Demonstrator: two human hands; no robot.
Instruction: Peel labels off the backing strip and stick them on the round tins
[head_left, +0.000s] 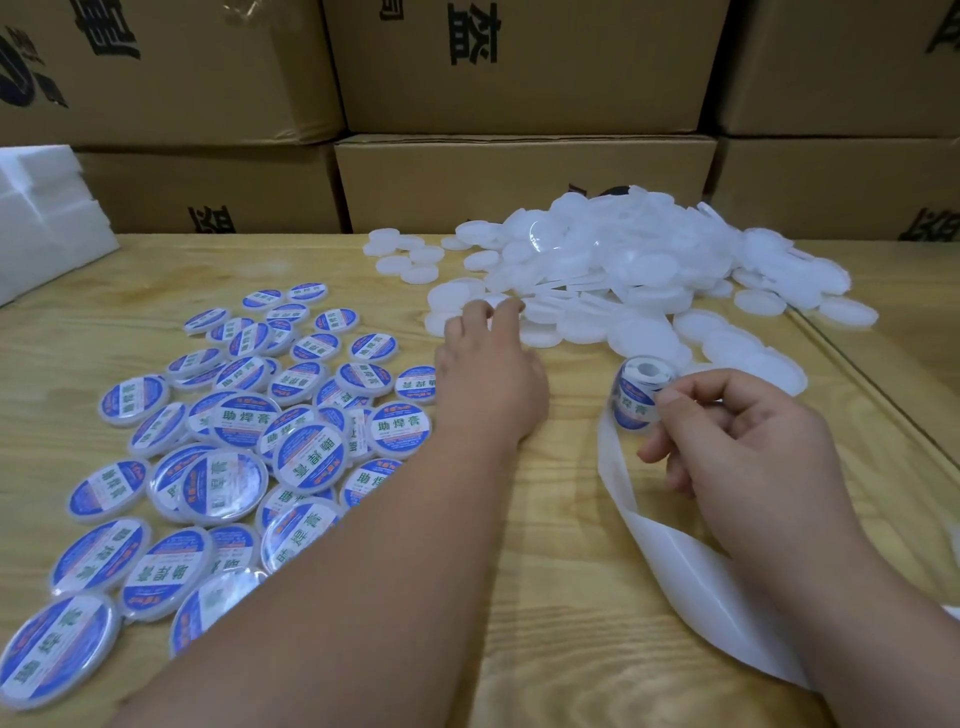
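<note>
A heap of plain white round tins (644, 265) lies at the back right of the wooden table (545, 519). My left hand (491, 364) reaches to the heap's near edge, its fingertips touching a white tin (493, 304). My right hand (748, 441) grips a small roll of blue-and-white labels (636, 395) between thumb and fingers. An empty white backing strip (670, 551) trails from the roll toward me. Several labelled tins (249, 426), blue and white with green lettering, are spread over the left of the table.
Stacked cardboard boxes (519, 182) form a wall behind the table. A block of white foam (41, 218) sits at the far left. A seam or rail (857, 384) runs diagonally across the right side of the table.
</note>
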